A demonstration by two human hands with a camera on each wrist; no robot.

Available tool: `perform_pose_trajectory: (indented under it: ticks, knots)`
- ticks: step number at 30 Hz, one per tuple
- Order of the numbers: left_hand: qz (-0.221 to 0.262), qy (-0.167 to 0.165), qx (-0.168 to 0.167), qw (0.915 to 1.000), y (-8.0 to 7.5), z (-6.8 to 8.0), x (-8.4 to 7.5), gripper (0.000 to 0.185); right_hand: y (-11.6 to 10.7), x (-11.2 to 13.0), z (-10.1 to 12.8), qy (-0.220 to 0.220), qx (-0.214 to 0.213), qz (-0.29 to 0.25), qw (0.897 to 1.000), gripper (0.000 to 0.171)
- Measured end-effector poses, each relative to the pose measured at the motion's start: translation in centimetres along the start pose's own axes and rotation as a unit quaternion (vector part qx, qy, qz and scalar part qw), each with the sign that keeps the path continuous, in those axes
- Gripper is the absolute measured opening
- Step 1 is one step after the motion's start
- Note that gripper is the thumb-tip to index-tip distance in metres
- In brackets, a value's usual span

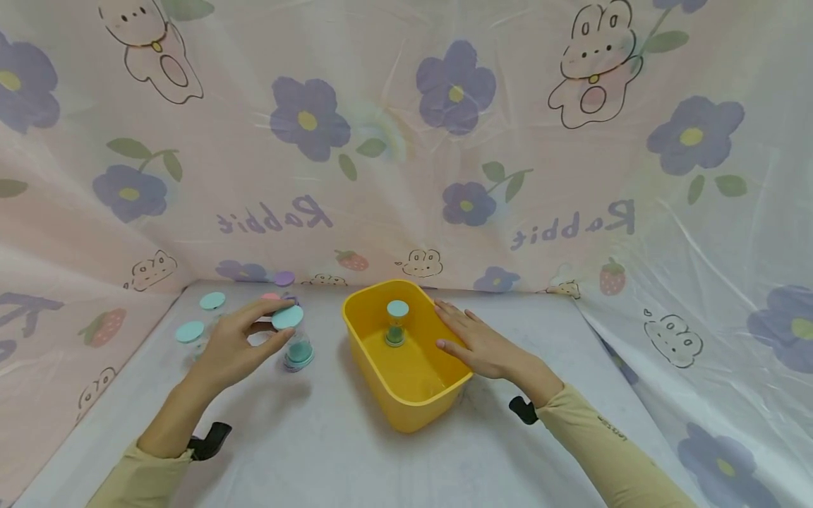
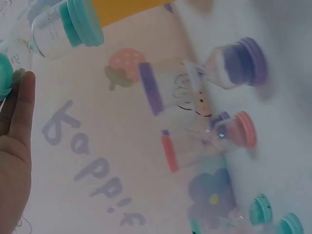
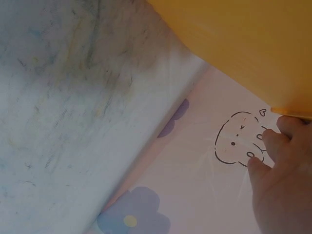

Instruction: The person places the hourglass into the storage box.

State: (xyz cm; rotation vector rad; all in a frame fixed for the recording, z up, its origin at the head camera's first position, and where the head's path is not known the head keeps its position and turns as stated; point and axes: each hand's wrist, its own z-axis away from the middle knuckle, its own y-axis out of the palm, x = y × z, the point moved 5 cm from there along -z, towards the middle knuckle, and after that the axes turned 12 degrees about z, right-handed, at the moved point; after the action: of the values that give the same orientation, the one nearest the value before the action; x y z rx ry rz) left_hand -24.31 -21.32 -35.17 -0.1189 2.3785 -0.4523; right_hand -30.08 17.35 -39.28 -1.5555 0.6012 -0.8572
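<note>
My left hand (image 1: 238, 346) pinches a sand timer by its round teal cap (image 1: 288, 317), thumb on one side and fingers on the other. Teal sand (image 1: 300, 351) fills its lower bulb. In the left wrist view this sand timer (image 2: 53, 31) lies at the upper left, beside the fingers (image 2: 22, 109). A yellow bin (image 1: 406, 415) stands in the middle, and another teal-capped sand timer (image 1: 397, 310) is upright inside it. My right hand (image 1: 479, 342) rests on the bin's right rim, fingers fairly straight; the right wrist view shows its fingers (image 3: 278, 144) at the rim.
Left of the bin stand more sand timers: two with teal caps (image 1: 212, 301), a pink one (image 2: 243, 129) and a purple one (image 2: 251, 61), partly behind my left hand in the head view. A patterned curtain (image 1: 381, 162) rises behind the white table (image 1: 305, 451).
</note>
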Motion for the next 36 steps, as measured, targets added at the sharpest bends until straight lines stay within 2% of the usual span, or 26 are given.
perform_pose_trajectory:
  ticks: [7, 13, 20, 27, 36]
  knots:
    - [0.031, 0.012, 0.013, 0.9994, 1.0, -2.5, -0.7, 0.055, 0.0, 0.0, 0.0, -0.001, 0.000, 0.000, 1.000, 0.075]
    - [0.046, 0.033, 0.010, 0.9983, 2.1, -4.4, -1.5, 0.056, 0.0, 0.0, 0.0, -0.001, 0.000, 0.001, 1.000, 0.076]
    - [0.073, 0.058, 0.033, 0.9951, 3.8, -6.5, -1.9, 0.054, 0.0, 0.1, 0.0, -0.002, -0.002, 0.000, 1.000, 0.073]
    - [0.090, 0.045, 0.049, 0.9937, 5.7, -8.1, -1.6, 0.049, 0.0, 0.0, 0.0, 0.001, 0.002, 0.003, 1.000, 0.074]
    - [0.068, 0.023, 0.081, 0.9941, 8.1, -9.7, -0.7, 0.044, 0.0, -0.1, 0.0, -0.019, -0.009, 0.010, 1.000, 0.073]
